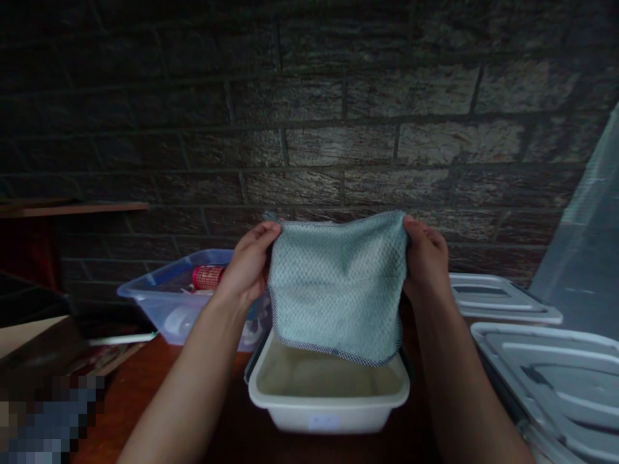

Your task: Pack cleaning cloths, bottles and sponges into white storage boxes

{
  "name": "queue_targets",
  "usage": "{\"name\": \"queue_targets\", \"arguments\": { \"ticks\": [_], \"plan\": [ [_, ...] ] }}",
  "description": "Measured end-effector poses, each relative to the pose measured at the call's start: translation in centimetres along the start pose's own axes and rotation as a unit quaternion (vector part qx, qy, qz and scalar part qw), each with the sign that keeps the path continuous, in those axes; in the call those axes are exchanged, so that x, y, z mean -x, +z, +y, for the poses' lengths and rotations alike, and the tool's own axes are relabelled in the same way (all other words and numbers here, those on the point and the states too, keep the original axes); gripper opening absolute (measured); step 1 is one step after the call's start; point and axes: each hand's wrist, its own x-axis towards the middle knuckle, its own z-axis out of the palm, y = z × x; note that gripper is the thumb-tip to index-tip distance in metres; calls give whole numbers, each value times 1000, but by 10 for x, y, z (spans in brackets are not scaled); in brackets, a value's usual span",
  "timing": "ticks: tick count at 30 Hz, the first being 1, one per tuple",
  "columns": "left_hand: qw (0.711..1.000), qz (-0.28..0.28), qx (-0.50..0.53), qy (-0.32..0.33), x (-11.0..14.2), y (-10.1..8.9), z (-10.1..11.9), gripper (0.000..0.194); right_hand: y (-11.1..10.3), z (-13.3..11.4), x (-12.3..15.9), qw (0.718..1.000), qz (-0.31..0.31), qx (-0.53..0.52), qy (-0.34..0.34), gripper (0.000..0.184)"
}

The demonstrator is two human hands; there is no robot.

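A pale green waffle-weave cloth (pixel 338 287) with a dark stitched edge hangs spread out in front of me. My left hand (pixel 249 264) pinches its top left corner and my right hand (pixel 425 261) pinches its top right corner. The cloth's lower edge dangles just above a white rectangular tub (pixel 329 403) on the wooden table. The tub seems to hold something pale and flat; I cannot make out what.
A clear blue plastic bin (pixel 159 299) with a red can (pixel 207 276) and other items stands at the left. Two grey-white lids (pixel 503 296) (pixel 556 374) lie at the right. A dark brick wall (pixel 338 129) rises close behind. Dark flat objects (pixel 113 322) lie at far left.
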Motion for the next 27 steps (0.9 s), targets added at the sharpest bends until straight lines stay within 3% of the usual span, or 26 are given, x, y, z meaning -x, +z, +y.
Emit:
{"name": "queue_targets", "arguments": {
  "ticks": [2,6,7,9,12,14,18,22,27],
  "plan": [
    [997,-37,39,-47,2,4,-2,33,-2,1,-3,999,34,1,-5,23],
    [991,-120,8,-52,12,11,-7,109,-5,2,-7,998,58,-8,-11,16],
    [988,-148,-14,-51,14,12,-9,119,-5,1,-7,998,58,-12,-10,16],
    [973,-214,-62,-64,17,14,-15,114,-5,1,-6,998,57,-18,-4,17],
    [943,-293,-120,-101,20,15,-22,73,-3,-2,-4,997,70,-33,21,16],
    [916,-346,-147,-144,21,14,-26,59,-2,-3,-3,994,89,-55,41,13],
    [858,-437,-195,-187,24,13,-30,76,-1,-6,-3,985,116,-98,84,5],
    [865,-435,-188,-166,26,19,-33,85,-2,-7,-7,970,152,-131,140,2],
    [886,-406,-162,-152,25,23,-34,53,-4,-5,-8,968,137,-123,171,4]
  ]
}}
